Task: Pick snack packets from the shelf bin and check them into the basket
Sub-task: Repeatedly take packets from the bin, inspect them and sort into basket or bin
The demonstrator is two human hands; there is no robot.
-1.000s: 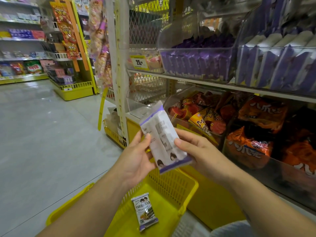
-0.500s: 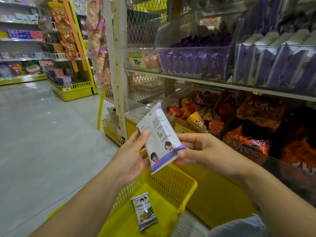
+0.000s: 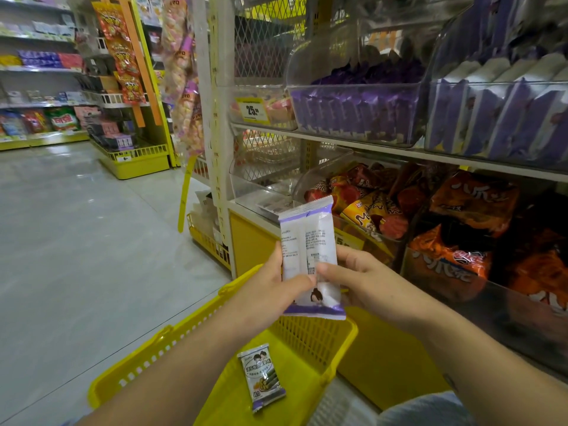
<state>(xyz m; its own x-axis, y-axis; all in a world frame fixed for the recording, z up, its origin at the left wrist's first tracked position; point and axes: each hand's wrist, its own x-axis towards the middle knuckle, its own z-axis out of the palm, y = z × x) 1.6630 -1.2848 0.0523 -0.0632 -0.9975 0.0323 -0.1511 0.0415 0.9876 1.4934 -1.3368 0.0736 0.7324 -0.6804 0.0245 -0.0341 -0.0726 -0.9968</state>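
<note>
two hands grip one white-and-purple snack packet (image 3: 309,256), upright, back side facing: left hand (image 3: 270,290) on its left edge, right hand (image 3: 365,287) on its right. held above yellow basket (image 3: 319,336); second packet (image 3: 263,376) lies inside.

Glossy film packet (image 3: 309,250), perforated yellow plastic basket (image 3: 310,339), clear plastic bin (image 3: 353,109)

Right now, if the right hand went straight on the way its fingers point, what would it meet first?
The right hand points leftward: first the packet it pinches, then probably the left hand just beyond.
</note>
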